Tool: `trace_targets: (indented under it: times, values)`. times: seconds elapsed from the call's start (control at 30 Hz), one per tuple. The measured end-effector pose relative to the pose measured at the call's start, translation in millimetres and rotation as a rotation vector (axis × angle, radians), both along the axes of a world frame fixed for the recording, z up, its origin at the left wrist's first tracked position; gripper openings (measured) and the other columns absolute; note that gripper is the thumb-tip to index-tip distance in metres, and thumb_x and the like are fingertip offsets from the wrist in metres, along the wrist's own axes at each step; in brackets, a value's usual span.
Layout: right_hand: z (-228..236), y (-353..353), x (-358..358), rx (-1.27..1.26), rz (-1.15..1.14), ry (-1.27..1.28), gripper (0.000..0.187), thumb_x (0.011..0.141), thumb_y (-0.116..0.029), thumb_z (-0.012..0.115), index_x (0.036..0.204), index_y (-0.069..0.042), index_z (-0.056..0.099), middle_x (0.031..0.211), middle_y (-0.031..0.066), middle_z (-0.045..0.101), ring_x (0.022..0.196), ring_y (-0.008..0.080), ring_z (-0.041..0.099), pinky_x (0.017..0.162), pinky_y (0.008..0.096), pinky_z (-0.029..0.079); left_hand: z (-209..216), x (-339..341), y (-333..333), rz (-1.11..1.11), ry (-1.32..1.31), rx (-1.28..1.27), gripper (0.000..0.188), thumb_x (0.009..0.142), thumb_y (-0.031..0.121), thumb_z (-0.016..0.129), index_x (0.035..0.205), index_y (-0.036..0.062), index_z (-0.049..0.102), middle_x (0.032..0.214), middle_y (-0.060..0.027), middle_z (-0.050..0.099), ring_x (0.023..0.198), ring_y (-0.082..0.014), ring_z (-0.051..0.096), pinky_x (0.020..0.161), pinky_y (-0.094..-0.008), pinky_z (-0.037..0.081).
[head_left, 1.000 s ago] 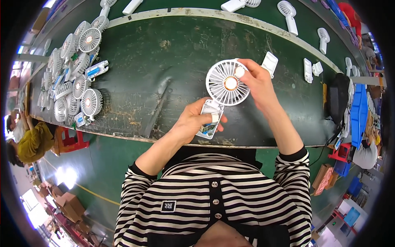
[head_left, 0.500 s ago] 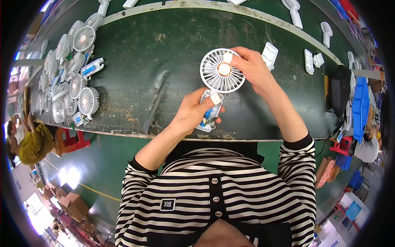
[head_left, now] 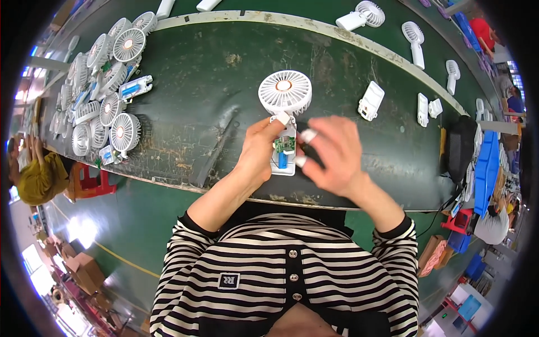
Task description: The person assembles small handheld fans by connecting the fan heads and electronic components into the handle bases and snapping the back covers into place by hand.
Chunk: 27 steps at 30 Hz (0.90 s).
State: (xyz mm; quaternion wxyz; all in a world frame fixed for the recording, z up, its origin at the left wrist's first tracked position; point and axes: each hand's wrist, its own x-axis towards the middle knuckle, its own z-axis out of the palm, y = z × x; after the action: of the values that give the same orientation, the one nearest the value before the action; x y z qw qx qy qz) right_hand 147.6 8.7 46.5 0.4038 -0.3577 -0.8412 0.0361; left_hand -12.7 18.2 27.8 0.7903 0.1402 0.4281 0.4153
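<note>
A white handheld fan (head_left: 284, 92) lies face up on the dark green bench, its round head pointing away from me. Its handle (head_left: 287, 170) has no cover, showing a green circuit board (head_left: 284, 144) and a blue battery (head_left: 282, 160). My left hand (head_left: 259, 147) is closed on the upper handle, a white-capped thumb near the neck. Just right of the handle is my right hand (head_left: 337, 154), blurred, thumb and fingers apart, with white caps on its fingertips. A dark patch beside its fingers is too blurred to make out. Farther right lies a white handle cover (head_left: 371, 101).
A pile of open white fans (head_left: 104, 92) fills the bench's left side. Two small white parts (head_left: 426, 106) and a black bag (head_left: 463, 147) lie to the right. More fans (head_left: 414, 42) stand beyond the pale strip (head_left: 303, 22). Co-workers sit at both sides.
The fan's head has come down onto the bench in line with the handle, and my right hand has let go of it and moved nearer to me, beside the handle.
</note>
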Motion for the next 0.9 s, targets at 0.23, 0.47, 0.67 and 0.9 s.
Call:
trace_targets:
  times: [0.23,0.47,0.67,0.9]
  values:
    - [-16.3,-3.4,-13.7,0.112,0.031,0.018,0.026,0.054,-0.003,0.067,0.077,0.000,0.057,0.089,0.0102,0.057,0.074,0.0249,0.057,0.072,0.0421,0.044,-3.5,6.7,-1.9,0.074,0.042,-0.069,0.019,0.086,0.014,0.049,0.093,-0.0014,0.056,0.081,-0.0055,0.058,0.071,-0.0119,0.056,0.061,-0.0261,0.045]
    - [-17.0,1.3,-6.2,0.121,0.063,0.009,0.026,0.055,-0.005,0.066,0.078,0.000,0.058,0.088,0.0094,0.057,0.074,0.0229,0.055,0.074,0.0406,0.043,-2.5,9.5,-6.2,0.047,0.124,-0.063,0.021,0.087,0.017,0.047,0.094,-0.0009,0.057,0.083,-0.0066,0.059,0.071,-0.0122,0.057,0.062,-0.0263,0.046]
    - [7.1,4.5,-2.3,-0.257,0.026,0.011,0.019,0.059,0.002,0.059,0.078,-0.001,0.056,0.088,0.0087,0.055,0.076,0.0266,0.054,0.072,0.0377,0.043,5.9,9.4,-6.3,0.052,0.045,-0.181,0.028,0.090,0.021,0.039,0.101,0.0001,0.054,0.088,-0.0078,0.060,0.077,-0.0147,0.059,0.065,-0.0291,0.048]
    - [12.8,15.6,8.2,-0.482,0.134,0.045,0.009,0.066,0.006,0.052,0.074,0.002,0.050,0.091,0.0094,0.052,0.068,0.0251,0.054,0.056,0.0323,0.044,6.8,3.4,-5.8,-0.119,0.018,-0.120,0.036,0.092,0.022,0.034,0.113,-0.0033,0.047,0.102,-0.0100,0.057,0.090,-0.0185,0.058,0.077,-0.0317,0.048]
